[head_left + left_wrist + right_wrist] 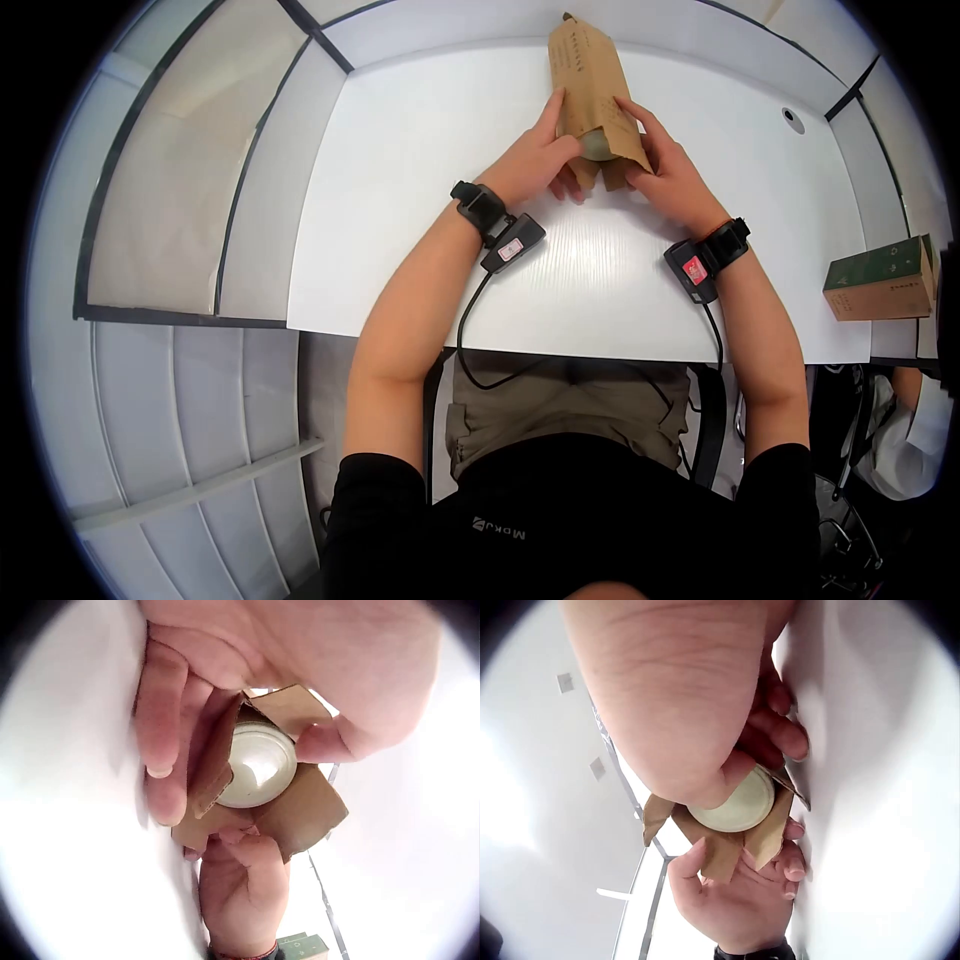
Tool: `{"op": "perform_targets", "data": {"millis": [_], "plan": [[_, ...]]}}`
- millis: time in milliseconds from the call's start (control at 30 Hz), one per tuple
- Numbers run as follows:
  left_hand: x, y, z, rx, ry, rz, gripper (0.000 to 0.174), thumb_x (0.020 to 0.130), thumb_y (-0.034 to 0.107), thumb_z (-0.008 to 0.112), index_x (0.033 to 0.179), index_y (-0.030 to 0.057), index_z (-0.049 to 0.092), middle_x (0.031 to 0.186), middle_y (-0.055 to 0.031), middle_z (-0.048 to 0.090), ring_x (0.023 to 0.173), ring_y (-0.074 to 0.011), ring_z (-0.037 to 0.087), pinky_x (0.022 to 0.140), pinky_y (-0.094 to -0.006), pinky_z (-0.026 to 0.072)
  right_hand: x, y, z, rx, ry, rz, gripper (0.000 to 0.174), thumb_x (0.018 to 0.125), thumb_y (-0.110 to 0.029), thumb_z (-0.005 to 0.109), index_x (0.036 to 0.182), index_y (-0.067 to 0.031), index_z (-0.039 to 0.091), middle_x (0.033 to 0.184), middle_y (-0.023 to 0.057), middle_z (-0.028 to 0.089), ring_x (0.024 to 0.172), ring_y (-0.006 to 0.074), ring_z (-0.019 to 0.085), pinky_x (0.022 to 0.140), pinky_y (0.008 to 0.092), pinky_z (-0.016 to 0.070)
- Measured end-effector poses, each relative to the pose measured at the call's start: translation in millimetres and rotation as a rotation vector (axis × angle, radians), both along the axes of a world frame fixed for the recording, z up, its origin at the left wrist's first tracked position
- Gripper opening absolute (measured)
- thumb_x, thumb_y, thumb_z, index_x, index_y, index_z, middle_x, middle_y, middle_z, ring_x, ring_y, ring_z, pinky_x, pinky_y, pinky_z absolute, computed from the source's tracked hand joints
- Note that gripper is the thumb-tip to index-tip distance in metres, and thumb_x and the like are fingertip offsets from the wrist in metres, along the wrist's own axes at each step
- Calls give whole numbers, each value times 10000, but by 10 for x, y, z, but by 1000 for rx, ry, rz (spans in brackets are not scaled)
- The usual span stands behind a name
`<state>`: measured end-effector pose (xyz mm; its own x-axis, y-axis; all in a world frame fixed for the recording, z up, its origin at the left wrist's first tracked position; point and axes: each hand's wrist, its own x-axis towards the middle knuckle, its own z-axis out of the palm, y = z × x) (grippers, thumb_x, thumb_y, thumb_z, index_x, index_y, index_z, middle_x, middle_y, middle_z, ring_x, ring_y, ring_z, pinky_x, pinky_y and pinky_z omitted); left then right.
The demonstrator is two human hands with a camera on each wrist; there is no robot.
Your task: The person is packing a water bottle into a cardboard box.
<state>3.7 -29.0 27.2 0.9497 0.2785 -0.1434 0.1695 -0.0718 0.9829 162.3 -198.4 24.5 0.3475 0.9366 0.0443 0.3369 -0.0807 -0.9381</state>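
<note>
A brown cardboard box [588,75] lies lengthwise at the far side of the white table, its near end open with the flaps [300,814] spread outward. Inside sits a pale round object [262,766], whose smooth, rimmed circular end faces the opening; the rest of it is hidden by the box. My left hand [532,163] grips the box's left side, with the thumb at the edge of the opening. On the other side my right hand [682,187] holds the box near its open end, the thumb reaching over the pale round end [742,806].
A green and brown box [880,280] stands at the table's right edge. White partition panels [190,170] enclose the left, back and right sides. A round cable hole [793,120] is at the back right. Cables [462,335] hang from both wrist cameras.
</note>
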Motion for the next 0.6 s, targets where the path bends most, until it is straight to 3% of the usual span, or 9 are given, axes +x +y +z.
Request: {"op": "perform_targets", "data": {"millis": [167, 267, 533, 600], "plan": [[19, -66, 95, 61, 46, 48, 1099, 927, 480, 648, 1578, -14, -87, 1011, -212, 690, 708, -217, 713, 576, -299, 556, 7, -7, -16, 16, -17, 19, 817, 857, 45, 579, 1586, -186, 290, 1178, 151, 666, 1073, 231, 648, 954, 353, 504], [37, -172, 94, 216, 75, 125, 996, 954, 393, 644, 1601, 59, -36, 974, -176, 704, 684, -211, 712, 549, -292, 537, 10, -4, -52, 60, -44, 42, 830, 852, 40, 574, 1594, -188, 280, 1158, 135, 666, 1046, 219, 645, 938, 346, 508], [50, -121, 7, 113, 44, 141, 928, 968, 257, 631, 1600, 51, -16, 968, -169, 699, 661, -196, 694, 544, -287, 529, 53, -1, -99, 65, -50, 120, 836, 865, -4, 575, 1611, -183, 241, 1085, 92, 665, 939, 156, 619, 880, 311, 508], [47, -129, 26, 109, 59, 142, 920, 971, 248, 627, 1600, 53, -16, 963, -165, 698, 659, -194, 691, 543, -287, 526, 50, 12, -119, 78, -28, 109, 837, 872, -13, 582, 1613, -184, 232, 1102, 98, 670, 968, 160, 630, 897, 319, 510]]}}
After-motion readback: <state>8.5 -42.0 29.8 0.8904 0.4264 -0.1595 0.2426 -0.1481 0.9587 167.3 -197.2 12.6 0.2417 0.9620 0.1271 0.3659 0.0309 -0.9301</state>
